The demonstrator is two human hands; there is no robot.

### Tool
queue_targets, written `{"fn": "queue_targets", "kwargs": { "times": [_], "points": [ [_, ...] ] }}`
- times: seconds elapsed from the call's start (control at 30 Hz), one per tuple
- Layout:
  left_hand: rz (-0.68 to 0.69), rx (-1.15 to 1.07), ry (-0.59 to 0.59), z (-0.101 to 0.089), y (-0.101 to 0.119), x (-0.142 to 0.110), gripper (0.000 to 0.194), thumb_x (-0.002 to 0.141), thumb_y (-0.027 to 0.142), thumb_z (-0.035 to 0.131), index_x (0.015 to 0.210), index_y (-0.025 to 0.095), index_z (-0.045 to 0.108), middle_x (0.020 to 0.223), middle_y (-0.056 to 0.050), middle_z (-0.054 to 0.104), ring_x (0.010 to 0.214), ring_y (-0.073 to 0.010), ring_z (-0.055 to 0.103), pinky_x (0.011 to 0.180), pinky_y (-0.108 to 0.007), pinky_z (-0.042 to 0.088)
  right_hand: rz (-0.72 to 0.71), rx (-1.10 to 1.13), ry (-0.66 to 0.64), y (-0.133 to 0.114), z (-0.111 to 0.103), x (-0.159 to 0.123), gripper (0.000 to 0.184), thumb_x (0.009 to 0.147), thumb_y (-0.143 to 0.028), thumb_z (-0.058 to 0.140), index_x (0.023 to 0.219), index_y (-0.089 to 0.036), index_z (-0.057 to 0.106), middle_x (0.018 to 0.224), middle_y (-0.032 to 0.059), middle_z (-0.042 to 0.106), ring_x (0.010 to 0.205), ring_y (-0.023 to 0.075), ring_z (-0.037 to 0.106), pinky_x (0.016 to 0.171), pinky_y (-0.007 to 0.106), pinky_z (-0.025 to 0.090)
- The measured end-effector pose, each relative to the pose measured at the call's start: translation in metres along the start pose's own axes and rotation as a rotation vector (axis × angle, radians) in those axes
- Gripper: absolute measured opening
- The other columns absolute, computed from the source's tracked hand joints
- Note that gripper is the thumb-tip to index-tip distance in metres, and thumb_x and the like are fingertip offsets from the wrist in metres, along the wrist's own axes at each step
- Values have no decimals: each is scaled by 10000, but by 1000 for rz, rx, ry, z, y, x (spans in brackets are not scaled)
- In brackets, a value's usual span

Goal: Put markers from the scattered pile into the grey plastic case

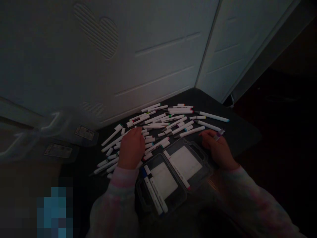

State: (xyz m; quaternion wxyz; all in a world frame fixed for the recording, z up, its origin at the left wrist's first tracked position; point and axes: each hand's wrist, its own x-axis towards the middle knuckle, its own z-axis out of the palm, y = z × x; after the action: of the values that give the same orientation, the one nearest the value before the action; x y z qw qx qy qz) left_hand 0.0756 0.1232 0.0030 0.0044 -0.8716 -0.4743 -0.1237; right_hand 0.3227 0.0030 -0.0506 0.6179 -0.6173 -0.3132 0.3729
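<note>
My left hand (132, 145) reaches into a heap of loose white markers (156, 119), back of the hand up. Its fingers are curled down among them, and whatever they pinch is hidden. On the right, my right hand (218, 147) is closed around a marker with a purple end (219, 133), which pokes out above the fist. Between my hands lies an opened clear plastic case (184, 195). In its left half rest a blue-capped marker (151, 190) and a black-banded marker (156, 190). A red-ended marker (177, 170) lies in the right half, near the hinge.
The markers and several loose caps (109, 151) spread over a dark tabletop (237, 135). White panelled doors (158, 66) with a raised heart shape stand right behind it. At left are clear plastic boxes with handles (52, 125) and labels. A blurred pixel patch covers the lower left corner.
</note>
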Motion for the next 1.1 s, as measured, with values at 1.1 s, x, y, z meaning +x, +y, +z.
{"fn": "queue_targets", "kwargs": {
  "times": [1.1],
  "points": [
    [152,13,-257,26,-1,26,421,862,357,362,1194,120,465,1252,-116,495,1179,-236,418,986,-392,325,1,-40,13,0,1,1,217,730,-385,566,742,-169,560,467,-66,351,433,78,305,408,230,197]
  ]
}}
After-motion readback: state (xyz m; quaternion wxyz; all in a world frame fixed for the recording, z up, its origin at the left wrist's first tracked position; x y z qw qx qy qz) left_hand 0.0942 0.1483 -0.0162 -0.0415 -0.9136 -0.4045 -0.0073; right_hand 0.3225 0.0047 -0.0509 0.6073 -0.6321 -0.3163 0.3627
